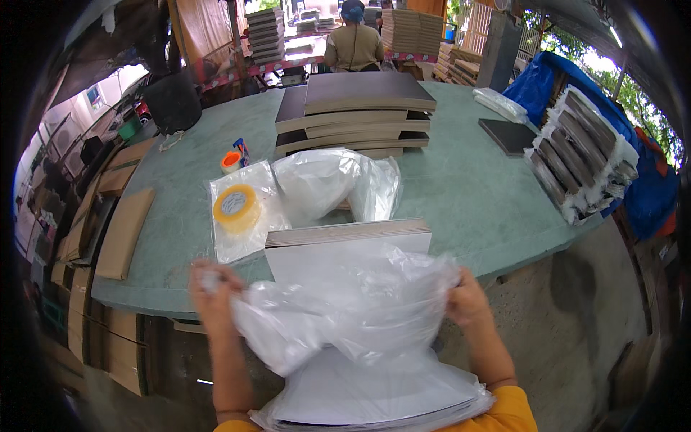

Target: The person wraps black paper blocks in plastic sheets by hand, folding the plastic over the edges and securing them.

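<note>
A clear plastic bag point(338, 309) stretches between my two hands, its upper part crumpled. My left hand point(213, 286), slightly blurred, is closed on the bag's left side. My right hand point(466, 297) grips its right side. The lower part of the bag covers a stack of white-faced boards point(381, 381) against my body. Above the bag, a white board face point(309, 252) with a thick layered edge shows at the table's near edge. Whether both white parts belong to one stack, I cannot tell.
On the green table point(475, 194) are a yellow tape roll point(236, 207) on flat plastic bags point(248, 245), an orange tape dispenser point(232, 161), loose clear plastic point(324, 180) and stacked dark boards point(367, 97). A wrapped bundle point(583, 155) stands right. A person point(354, 47) sits beyond.
</note>
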Tool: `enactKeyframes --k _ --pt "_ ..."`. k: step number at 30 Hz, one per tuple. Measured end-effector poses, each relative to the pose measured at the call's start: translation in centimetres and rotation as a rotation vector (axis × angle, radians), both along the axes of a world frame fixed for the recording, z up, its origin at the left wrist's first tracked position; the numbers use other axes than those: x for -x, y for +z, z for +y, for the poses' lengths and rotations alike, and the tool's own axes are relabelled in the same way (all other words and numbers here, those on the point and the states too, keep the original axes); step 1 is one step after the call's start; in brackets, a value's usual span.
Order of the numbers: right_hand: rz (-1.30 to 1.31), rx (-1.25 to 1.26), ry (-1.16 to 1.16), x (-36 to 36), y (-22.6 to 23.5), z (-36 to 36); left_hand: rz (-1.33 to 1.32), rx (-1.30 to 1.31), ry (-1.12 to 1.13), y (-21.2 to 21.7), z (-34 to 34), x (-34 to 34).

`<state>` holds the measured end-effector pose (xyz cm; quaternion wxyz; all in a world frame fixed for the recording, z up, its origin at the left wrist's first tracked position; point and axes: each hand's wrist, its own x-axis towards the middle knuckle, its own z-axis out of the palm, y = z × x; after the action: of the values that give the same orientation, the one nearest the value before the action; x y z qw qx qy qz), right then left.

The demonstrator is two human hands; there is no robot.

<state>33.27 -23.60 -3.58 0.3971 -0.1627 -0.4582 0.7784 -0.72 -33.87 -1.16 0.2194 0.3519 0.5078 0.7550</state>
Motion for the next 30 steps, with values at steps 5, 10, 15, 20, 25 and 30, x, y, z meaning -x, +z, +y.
enactKeyframes --k 5,10,15,20,25,30 --pt "0.014 0.047 0.127 6.7 0.4 -2.0 0.354 0.338 -0.939 2.8 2.3 -10.4" --pt "0.261 0.191 0.092 3.3 1.9 -1.6 0.554 0.495 -0.443 -2.5 1.8 -1.1" --pt "-0.247 -0.303 -0.051 2.4 0.6 -1.5 0.682 0.147 -0.169 4.6 0.5 -2.1" --pt "0.006 -0.811 -0.385 5.8 7.0 -3.5 1.005 0.275 -1.121 0.8 0.2 -11.7" --pt "-0.393 -0.938 -0.043 5.9 5.7 -1.8 0.560 0.178 -0.850 4.7 1.1 -10.1" --pt "-0.359 -0.445 0.161 4.6 7.0 -2.1 0.279 0.260 -0.889 3.5 2.1 -8.5"
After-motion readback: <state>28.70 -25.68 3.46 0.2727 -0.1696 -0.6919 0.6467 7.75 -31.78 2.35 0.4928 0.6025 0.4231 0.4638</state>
